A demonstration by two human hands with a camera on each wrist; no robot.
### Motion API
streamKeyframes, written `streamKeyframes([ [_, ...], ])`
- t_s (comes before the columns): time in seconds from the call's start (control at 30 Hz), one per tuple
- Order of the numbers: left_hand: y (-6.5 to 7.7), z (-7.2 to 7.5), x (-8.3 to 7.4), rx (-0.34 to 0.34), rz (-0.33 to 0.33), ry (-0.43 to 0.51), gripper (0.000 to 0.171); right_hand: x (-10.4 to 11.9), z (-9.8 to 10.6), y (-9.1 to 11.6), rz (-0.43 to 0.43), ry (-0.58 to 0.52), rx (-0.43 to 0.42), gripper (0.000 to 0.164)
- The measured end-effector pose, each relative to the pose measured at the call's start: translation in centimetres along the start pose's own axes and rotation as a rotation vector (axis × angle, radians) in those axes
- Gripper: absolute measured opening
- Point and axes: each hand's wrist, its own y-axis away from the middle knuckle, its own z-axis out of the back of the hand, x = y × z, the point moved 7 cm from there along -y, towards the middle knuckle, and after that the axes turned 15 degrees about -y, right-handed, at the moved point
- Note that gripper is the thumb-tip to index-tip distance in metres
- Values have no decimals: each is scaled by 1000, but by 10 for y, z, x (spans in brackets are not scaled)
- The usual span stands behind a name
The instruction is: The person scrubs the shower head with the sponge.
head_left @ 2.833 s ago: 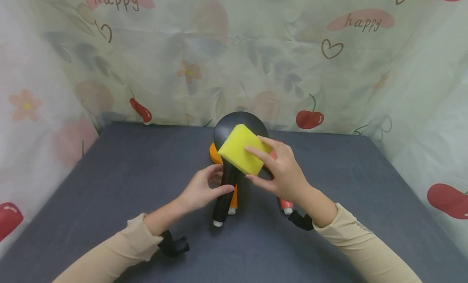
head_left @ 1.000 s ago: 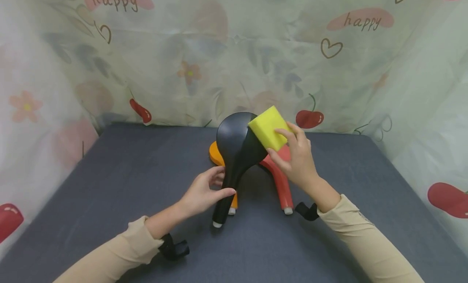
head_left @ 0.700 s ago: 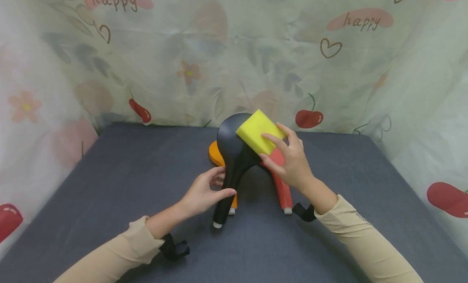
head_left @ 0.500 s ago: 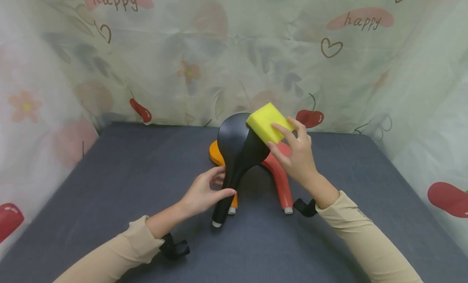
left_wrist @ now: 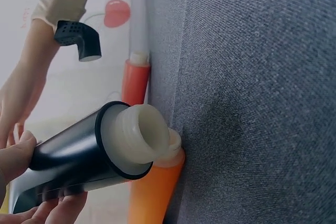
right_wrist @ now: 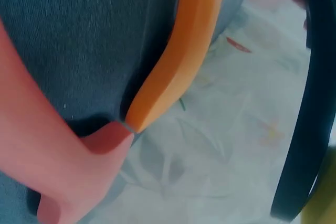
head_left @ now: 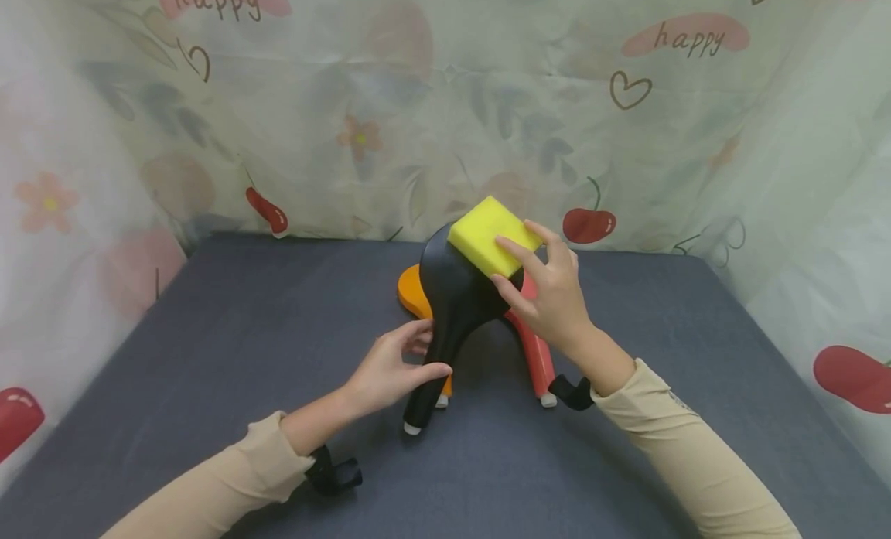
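Observation:
My left hand (head_left: 390, 369) grips the handle of a black shower head (head_left: 459, 291), raised at a slant with its smooth, rounded side up. The handle's bare threaded end (left_wrist: 143, 132) points at the left wrist camera. My right hand (head_left: 550, 291) pinches a yellow sponge (head_left: 487, 233) between thumb and fingers. The sponge lies over the upper part of the black head and hides some of it. In the right wrist view, the sponge (right_wrist: 321, 198) shows at the edge of the black head, at the lower right.
An orange shower head (head_left: 412, 290) and a red shower head (head_left: 537, 361) lie on the dark grey tabletop (head_left: 278, 330) below the black one, partly hidden by it. Black wrist mounts (head_left: 334, 473) sit at both cuffs. A printed curtain (head_left: 445, 121) hangs behind and at both sides.
The right hand has swept the sponge right, left, right and left again across the black head. That head has turned slightly to the right; the left hand keeps its grip.

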Motion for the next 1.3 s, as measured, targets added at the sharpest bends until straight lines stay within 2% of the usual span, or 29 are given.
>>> streamKeyframes([
  [0.13,1,-1,0,8,4,-10,64,-9,5,-4,-84,-16,-54,41],
  [0.2,1,-2,-1,7,-4,-19,63,-10,3,-5,-97,-18,-46,41],
  [0.3,1,-2,-2,4,-20,-21,62,-2,-5,-5,-50,-5,14,43],
  [0.43,1,-3,-3,4,-31,-24,62,16,-17,-3,95,27,107,49],
  [0.53,1,-4,-3,6,-30,-23,62,23,-20,-2,161,47,134,50],
  [0.6,1,-4,-3,5,-28,-18,62,21,-19,-2,149,58,122,49],
  [0.73,1,-4,-3,3,-23,-14,62,11,-13,-4,48,63,82,47],
  [0.8,1,-4,-3,3,-24,-13,62,11,-12,-2,34,52,82,47],
  [0.87,2,-4,-4,2,-31,-18,62,15,-14,0,72,39,104,48],
  [1.03,1,-4,-5,-7,-58,-36,60,33,-25,10,291,12,178,40],
  [1.1,1,-4,-5,-11,-64,-39,60,37,-26,13,342,17,186,38],
  [1.17,1,-3,-5,-12,-66,-41,60,35,-25,13,334,28,176,37],
  [1.3,1,-4,-3,-10,-51,-41,61,29,-20,11,256,29,141,39],
])
